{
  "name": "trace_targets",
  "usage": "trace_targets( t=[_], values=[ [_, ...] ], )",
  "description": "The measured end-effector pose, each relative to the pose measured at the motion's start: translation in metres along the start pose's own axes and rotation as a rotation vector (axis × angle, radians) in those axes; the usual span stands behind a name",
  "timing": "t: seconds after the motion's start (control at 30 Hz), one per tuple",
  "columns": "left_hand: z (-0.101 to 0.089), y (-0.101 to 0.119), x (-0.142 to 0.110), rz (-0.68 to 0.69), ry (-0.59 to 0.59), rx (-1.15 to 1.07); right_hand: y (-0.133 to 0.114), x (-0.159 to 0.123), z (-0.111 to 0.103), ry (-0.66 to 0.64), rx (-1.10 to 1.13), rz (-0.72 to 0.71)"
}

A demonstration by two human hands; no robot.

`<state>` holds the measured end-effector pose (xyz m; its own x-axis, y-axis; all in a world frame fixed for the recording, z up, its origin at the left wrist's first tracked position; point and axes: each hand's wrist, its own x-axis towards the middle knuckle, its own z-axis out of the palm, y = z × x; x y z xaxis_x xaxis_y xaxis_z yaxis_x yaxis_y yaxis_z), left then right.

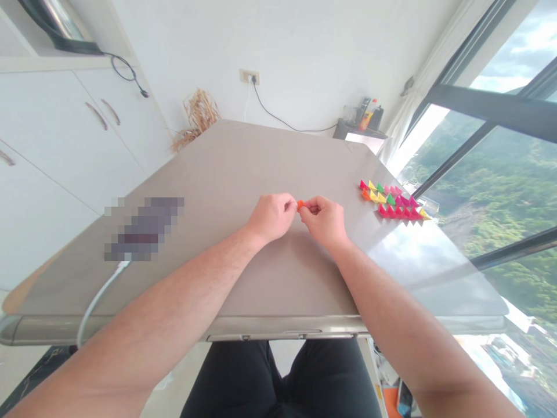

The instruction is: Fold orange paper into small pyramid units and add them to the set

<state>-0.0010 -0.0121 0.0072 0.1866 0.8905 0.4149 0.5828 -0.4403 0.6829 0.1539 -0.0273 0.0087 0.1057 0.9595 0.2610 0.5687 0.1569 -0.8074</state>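
Observation:
A small orange piece of folded paper (300, 204) is pinched between my two hands above the middle of the table. My left hand (273, 216) has its fingers closed at the paper's left side. On the other side, the thumb and fingertips of my right hand (324, 220) press together on it. Its exact shape is mostly hidden by my fingers. To the right of my right hand, rows of small pointed folded-paper pieces (400, 213) stand on the table, in red, pink, yellow, green, orange and magenta.
The grey table (261, 162) reaches toward the wall. At left lies a pixelated dark object (145, 229) with a white cable (93, 305). Bottles (369, 114) stand on a small dark cabinet (343, 128) beyond the table. Dried plants (200, 113) are at the far left corner; windows line the right.

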Motion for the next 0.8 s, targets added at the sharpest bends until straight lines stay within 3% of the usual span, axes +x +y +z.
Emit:
trace_targets(
  t=[0.1, 0.33, 0.53, 0.8],
  values=[
    [0.002, 0.002, 0.000, -0.015, -0.013, -0.009, 0.000, 0.001, 0.001, -0.013, -0.097, 0.010],
    [0.003, 0.009, 0.001, -0.229, -0.035, -0.187, -0.002, -0.002, 0.010, 0.048, -0.273, -0.053],
    [0.005, 0.007, 0.002, -0.200, 0.049, -0.237, -0.004, -0.002, 0.009, 0.056, -0.300, -0.061],
    [0.014, 0.003, -0.001, -0.249, 0.057, -0.309, -0.004, -0.002, 0.012, 0.024, -0.562, -0.121]
  ],
)
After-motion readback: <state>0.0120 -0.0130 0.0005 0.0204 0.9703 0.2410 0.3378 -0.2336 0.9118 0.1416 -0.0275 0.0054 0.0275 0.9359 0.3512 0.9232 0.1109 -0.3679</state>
